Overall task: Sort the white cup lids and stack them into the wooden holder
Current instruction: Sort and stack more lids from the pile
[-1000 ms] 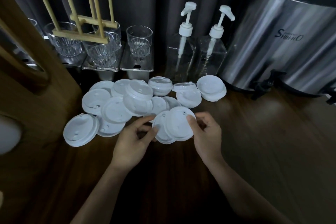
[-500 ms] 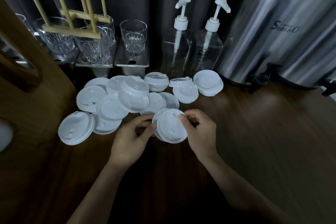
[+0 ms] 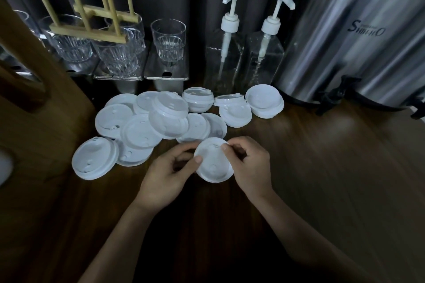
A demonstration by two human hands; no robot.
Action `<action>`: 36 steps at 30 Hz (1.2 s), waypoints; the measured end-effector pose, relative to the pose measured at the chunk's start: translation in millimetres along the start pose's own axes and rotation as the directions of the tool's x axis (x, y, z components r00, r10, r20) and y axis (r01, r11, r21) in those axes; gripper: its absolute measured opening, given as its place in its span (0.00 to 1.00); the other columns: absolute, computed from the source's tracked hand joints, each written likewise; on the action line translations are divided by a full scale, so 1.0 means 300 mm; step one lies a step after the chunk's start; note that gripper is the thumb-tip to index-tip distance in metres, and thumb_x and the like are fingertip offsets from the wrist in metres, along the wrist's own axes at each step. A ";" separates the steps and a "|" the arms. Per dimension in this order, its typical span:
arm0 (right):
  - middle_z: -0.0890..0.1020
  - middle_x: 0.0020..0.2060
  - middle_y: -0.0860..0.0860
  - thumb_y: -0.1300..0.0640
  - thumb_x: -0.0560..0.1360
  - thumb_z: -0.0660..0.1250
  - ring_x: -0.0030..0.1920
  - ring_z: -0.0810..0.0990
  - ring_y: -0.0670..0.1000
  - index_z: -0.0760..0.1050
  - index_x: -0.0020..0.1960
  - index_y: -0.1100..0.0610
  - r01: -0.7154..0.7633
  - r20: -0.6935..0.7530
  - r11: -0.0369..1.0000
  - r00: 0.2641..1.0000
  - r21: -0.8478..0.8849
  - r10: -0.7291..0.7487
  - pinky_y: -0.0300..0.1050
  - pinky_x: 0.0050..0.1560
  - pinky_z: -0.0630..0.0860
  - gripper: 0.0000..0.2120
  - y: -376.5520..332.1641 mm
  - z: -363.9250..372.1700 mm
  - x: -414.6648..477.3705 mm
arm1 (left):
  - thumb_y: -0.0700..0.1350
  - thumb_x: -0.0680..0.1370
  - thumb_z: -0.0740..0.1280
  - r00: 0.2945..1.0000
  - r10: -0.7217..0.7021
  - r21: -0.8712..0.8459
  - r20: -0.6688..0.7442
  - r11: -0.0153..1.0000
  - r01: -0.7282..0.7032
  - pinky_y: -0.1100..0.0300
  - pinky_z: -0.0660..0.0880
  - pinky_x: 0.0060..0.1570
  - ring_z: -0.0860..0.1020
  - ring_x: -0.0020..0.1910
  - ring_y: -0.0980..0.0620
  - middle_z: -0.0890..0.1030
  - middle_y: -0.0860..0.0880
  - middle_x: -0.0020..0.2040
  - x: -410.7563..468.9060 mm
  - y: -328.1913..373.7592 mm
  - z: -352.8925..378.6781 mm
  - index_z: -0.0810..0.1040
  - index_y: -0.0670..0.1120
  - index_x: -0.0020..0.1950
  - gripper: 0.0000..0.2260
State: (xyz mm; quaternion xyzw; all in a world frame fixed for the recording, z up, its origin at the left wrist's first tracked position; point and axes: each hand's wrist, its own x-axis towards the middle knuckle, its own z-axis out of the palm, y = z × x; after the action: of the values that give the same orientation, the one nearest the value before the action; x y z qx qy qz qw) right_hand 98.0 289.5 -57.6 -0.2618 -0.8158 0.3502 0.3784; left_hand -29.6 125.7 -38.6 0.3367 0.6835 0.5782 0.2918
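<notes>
Head view, largest to smallest. Steel urn [image 3: 358, 37], upper right, stands upright at the back of the dark wood desk [image 3: 333, 167]. Wooden holder [image 3: 92, 20], upper left: two crossed base bars w/ thin dowels rising and leaning slightly; it sits over the glass tumblers [image 3: 169, 40], no lid on it. Two clear pump bottles [image 3: 224, 62] stand upright, side by side, betw. tumblers and urn. Loose lid pile [image 3: 149, 126]: white lids overlapping in a band across the desk centre, most lying flat, some domed side up, a few nested; one larger lid [image 3: 94, 159] lies apart at the near left edge of the pile.

Both forearms enter from the bottom edge and converge at centre. Left hand [image 3: 165, 172]: palm turned inward, thumb tip pressed on the left rim of the held lid [image 3: 212, 161], other fingers curled beneath. Right hand [image 3: 250, 165]: thumb and forefinger pinch the lid's upper right rim, remaining fingers folded. Both hands thus closed on the same lid. Held lid is just near side of the pile, flat face tilted up toward the camera, far edge raised, near edge low over the desk; whether it touches the desk cannot be told. A round disc, so no long axis.
</notes>
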 end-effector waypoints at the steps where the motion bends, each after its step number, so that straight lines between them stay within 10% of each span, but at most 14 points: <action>1: 0.81 0.39 0.46 0.63 0.76 0.75 0.40 0.80 0.45 0.82 0.45 0.58 0.016 -0.001 1.000 1.000 -0.012 -0.016 0.32 0.42 0.73 0.03 -0.003 -0.001 -0.001 | 0.51 0.80 0.70 1.000 0.003 0.021 0.019 1.000 -0.003 0.54 0.76 0.66 0.84 0.59 0.57 0.89 0.53 0.50 0.000 0.002 -0.003 0.80 0.55 0.68 0.16; 18: 0.86 0.51 0.40 0.58 0.82 0.70 0.54 0.84 0.39 0.83 0.64 0.57 -0.011 0.153 0.993 0.988 0.121 -0.007 0.35 0.51 0.80 0.12 -0.024 -0.013 -0.015 | 0.32 0.79 0.71 0.998 0.045 0.011 0.050 0.999 -0.045 0.62 0.77 0.61 0.82 0.62 0.54 0.86 0.55 0.57 0.004 -0.001 -0.027 0.78 0.52 0.64 0.19; 23: 0.87 0.47 0.42 0.58 0.83 0.68 0.49 0.86 0.46 0.85 0.60 0.54 -0.070 0.200 0.984 0.979 0.165 0.036 0.47 0.46 0.83 0.09 -0.024 -0.022 -0.010 | 0.33 0.79 0.72 0.998 0.032 -0.001 0.052 0.999 -0.032 0.63 0.78 0.60 0.83 0.61 0.54 0.86 0.54 0.57 0.006 -0.002 -0.019 0.78 0.52 0.64 0.19; 36: 0.88 0.47 0.42 0.59 0.80 0.72 0.50 0.86 0.46 0.85 0.58 0.55 -0.114 0.194 0.973 0.978 0.200 0.075 0.42 0.47 0.82 0.07 -0.016 -0.020 -0.009 | 0.34 0.79 0.72 0.998 0.011 -0.003 0.061 1.000 -0.011 0.64 0.78 0.58 0.83 0.61 0.55 0.86 0.54 0.57 0.006 -0.002 -0.018 0.78 0.52 0.64 0.18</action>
State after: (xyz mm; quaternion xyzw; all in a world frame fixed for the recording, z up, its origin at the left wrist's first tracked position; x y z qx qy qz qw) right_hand 103.6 287.0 -52.3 -0.2252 -0.7924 0.4751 0.3093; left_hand -35.1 123.9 -38.5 0.3578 0.6715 0.5702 0.3098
